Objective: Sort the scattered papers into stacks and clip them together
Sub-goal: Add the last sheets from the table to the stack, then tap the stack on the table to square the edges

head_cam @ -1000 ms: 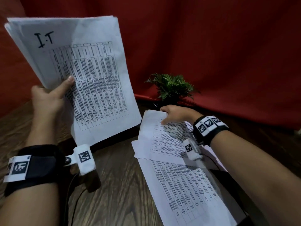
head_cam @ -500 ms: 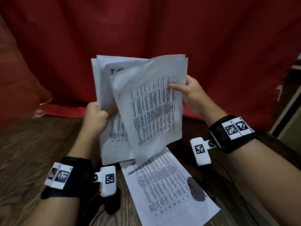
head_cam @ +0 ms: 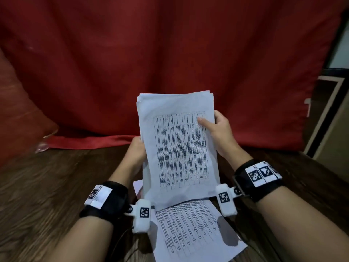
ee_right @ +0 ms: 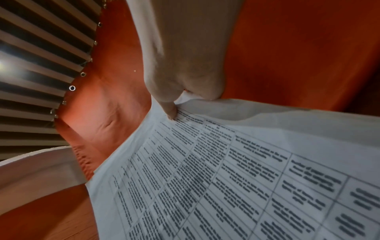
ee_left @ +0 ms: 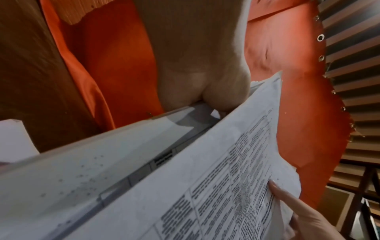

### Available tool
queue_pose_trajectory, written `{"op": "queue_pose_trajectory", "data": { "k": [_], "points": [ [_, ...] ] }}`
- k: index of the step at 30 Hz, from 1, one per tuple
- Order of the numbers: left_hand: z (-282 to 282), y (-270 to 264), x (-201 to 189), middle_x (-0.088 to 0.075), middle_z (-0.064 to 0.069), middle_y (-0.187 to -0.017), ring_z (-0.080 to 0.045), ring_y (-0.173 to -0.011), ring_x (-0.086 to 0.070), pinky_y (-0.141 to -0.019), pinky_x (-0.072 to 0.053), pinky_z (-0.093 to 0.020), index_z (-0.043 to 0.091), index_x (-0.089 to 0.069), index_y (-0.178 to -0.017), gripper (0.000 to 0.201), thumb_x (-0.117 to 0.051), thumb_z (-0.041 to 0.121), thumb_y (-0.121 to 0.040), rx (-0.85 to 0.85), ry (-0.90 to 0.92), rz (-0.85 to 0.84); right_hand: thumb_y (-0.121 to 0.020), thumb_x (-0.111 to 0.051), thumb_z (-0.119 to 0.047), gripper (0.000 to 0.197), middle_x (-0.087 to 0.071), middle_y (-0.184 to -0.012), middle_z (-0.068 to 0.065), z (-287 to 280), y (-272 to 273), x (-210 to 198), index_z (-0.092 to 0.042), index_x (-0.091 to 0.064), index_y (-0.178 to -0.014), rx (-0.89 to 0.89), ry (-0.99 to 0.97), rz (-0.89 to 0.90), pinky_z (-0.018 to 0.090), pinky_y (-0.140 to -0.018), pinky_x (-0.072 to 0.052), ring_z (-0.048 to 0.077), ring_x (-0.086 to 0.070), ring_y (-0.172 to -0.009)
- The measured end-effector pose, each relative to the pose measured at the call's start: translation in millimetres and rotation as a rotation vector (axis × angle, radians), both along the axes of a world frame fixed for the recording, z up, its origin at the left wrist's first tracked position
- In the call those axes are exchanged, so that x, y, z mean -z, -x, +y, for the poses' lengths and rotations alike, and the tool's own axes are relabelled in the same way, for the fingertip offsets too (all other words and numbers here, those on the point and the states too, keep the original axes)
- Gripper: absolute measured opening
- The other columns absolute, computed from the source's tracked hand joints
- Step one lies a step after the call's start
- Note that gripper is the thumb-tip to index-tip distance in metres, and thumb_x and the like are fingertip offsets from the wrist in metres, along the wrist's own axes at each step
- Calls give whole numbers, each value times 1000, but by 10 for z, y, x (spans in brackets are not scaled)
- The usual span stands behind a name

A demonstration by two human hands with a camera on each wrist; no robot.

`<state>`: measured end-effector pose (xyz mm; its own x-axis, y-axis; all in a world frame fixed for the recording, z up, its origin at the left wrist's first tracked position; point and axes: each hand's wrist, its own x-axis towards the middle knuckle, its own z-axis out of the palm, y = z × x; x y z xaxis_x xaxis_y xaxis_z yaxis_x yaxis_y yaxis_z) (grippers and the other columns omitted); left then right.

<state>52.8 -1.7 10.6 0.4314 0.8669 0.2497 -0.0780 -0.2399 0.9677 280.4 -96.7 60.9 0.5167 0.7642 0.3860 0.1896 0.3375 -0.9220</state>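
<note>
The left hand (head_cam: 136, 150) grips the left edge of an upright stack of white printed sheets with tables (head_cam: 179, 146), fingers curled behind it. The right hand (head_cam: 220, 132) pinches its right edge, thumb across the front page. Below both hands, another white printed sheet (head_cam: 196, 231) lies flat on the dark wooden table (head_cam: 47, 186).

Held paper stack (head_cam: 179, 148): hiding the left hand's (head_cam: 137, 150) fingers behind its left edge; printed text blurring beyond reading. Sheet on table (head_cam: 194, 229): its far end lying hidden under the stack.
</note>
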Motion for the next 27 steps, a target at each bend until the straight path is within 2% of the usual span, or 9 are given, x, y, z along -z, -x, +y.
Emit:
{"op": "queue_pose_trajectory", "data": {
  "k": [3,5,7,9,12,14,18,22,27],
  "points": [
    [-52,-48,14,-83,-12,-99,-30,-92,-77,-98,-59,-62,15,-85,-89,30,-76,40,-77,-9,55,-73,-90,-74,-13,23,-75,-107,11,-25,-14,60,-5,-65,-109,83,-49,-37,54,-89,-58,29,-73,-99],
    [-80,-39,37,-80,-15,-114,-36,-108,-76,-104,-56,-60,17,-83,-108,70,-79,76,-70,24,118,-241,-90,-73,-13,17,-75,-106,12,-41,-10,101,-9,-65,-103,114,-84,-52,55,-89,-57,30,-73,-99],
    [-109,-16,48,-77,-12,-124,-32,-115,-74,-98,-61,-49,15,-72,-126,97,-69,92,-66,88,90,-394,-90,-73,-11,17,-73,-107,13,-60,1,142,-16,-62,-101,118,-124,-55,56,-89,-56,30,-72,-100],
    [-167,11,34,-78,-5,-116,-24,-107,-75,-91,-64,-41,17,-67,-121,86,-75,85,-69,72,-3,-439,-89,-74,-11,33,-70,-112,15,-79,10,181,-22,-53,-111,101,-156,-41,54,-89,-58,26,-72,-100],
    [-223,-7,-7,-80,-4,-108,-20,-95,-78,-82,-66,-35,15,-60,-116,46,-83,43,-88,7,-103,-375,-90,-74,-16,67,-63,-127,12,-128,21,253,-34,-33,-140,24,-155,70,42,-92,-59,23,-70,-110],
    [-250,-24,-75,-79,-5,-109,-21,-95,-78,-84,-66,-36,14,-60,-116,34,-77,25,-89,-39,-134,-337,-94,-70,-18,64,-62,-131,15,-155,28,284,-30,-34,-145,-11,-140,133,47,-97,-55,28,-67,-115],
    [-239,-75,-197,-80,-6,-115,-23,-102,-78,-87,-65,-36,14,-64,-124,38,-75,22,-88,-14,-116,-350,-98,-55,-6,34,-64,-127,27,-213,86,253,0,-48,-131,-69,-137,219,58,-102,-49,35,-67,-110],
    [-251,-61,-271,-81,-6,-114,-25,-101,-79,-82,-64,-35,11,-67,-125,35,-77,20,-92,96,-37,-333,-96,-48,-2,19,-63,-112,16,-269,125,153,-11,-47,-112,-125,-220,222,40,-87,-55,24,-65,-99],
    [-228,-28,-113,-79,-6,-124,-28,-118,-75,-106,-56,-49,16,-75,-122,31,-80,25,-92,165,-47,-142,-93,-42,8,28,-64,-107,10,-306,82,225,-13,-49,-111,-145,-192,214,36,-85,-55,19,-65,-96]
  ]
}}
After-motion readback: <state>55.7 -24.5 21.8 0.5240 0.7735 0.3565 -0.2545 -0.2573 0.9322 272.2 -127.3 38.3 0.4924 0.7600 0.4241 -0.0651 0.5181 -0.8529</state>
